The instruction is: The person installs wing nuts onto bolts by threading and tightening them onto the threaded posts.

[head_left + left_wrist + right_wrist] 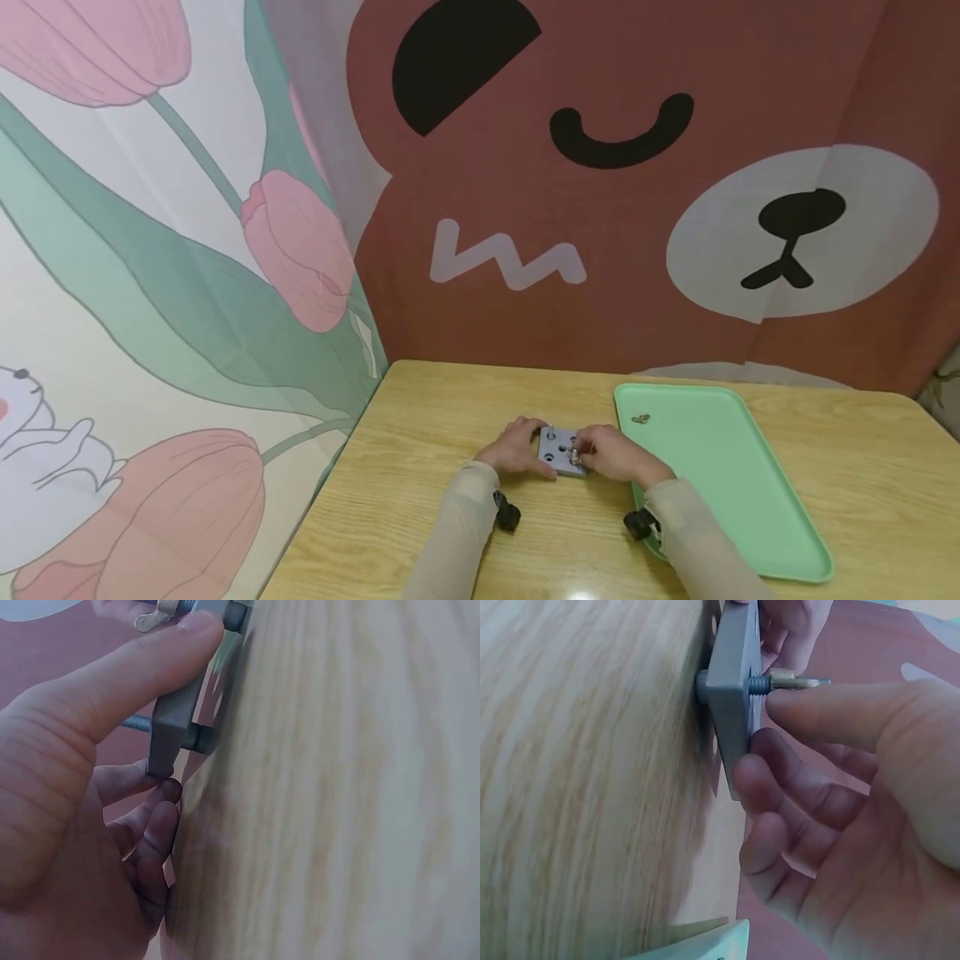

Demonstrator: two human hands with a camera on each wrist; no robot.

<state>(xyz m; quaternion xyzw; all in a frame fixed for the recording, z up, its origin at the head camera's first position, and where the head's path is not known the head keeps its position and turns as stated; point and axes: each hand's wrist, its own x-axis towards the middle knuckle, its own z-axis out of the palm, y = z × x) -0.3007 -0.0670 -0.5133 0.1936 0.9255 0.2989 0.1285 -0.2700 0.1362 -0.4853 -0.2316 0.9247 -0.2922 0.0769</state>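
A grey metal plate with several holes is held just above the wooden table by my left hand, thumb on one edge and fingers at the opposite one. Bolts pass through it; one threaded end sticks out of the face, and its dark head is on the table side. At the near right corner, a brass wing nut sits on the thread of another bolt. My right hand pinches that wing nut between thumb and forefinger, its other fingers curled beside the plate.
A light green tray lies right of the plate, partly under my right forearm. Small brass-coloured pieces lie in its far left corner. The wooden table ends at a printed curtain behind and at the left.
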